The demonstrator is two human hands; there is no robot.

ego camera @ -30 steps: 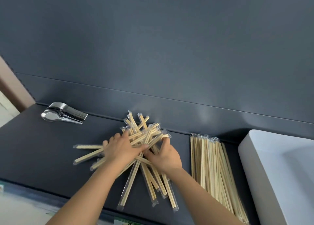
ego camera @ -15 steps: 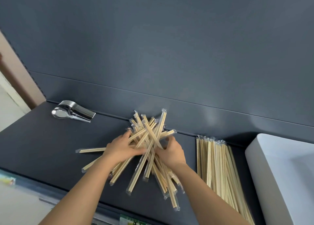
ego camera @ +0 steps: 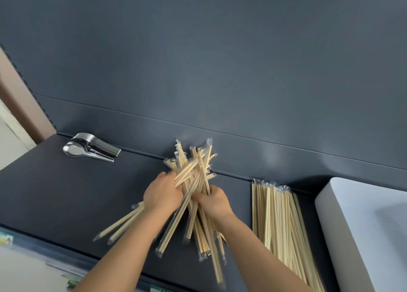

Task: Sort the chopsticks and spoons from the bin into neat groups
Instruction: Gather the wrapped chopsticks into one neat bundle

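Upper left, spoons [ego camera: 91, 149] lie stacked. At centre, left hand [ego camera: 163, 195] and right hand [ego camera: 214, 202] both curl round a crossed chopstick bundle [ego camera: 196, 166]. The neat pile [ego camera: 279, 214] lies to the right and the bin [ego camera: 343, 203] far right. Slick wrappers could let splayed sticks slip off the shelf [ego camera: 66, 192].

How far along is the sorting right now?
Done: the spoons lie nested in one stack at the back left, and a row of chopsticks lies aligned beside the bin. In hand: the left hand and right hand grip a crossed bundle. Left: squaring that bundle and laying it down neatly; the bin is only partly in view.
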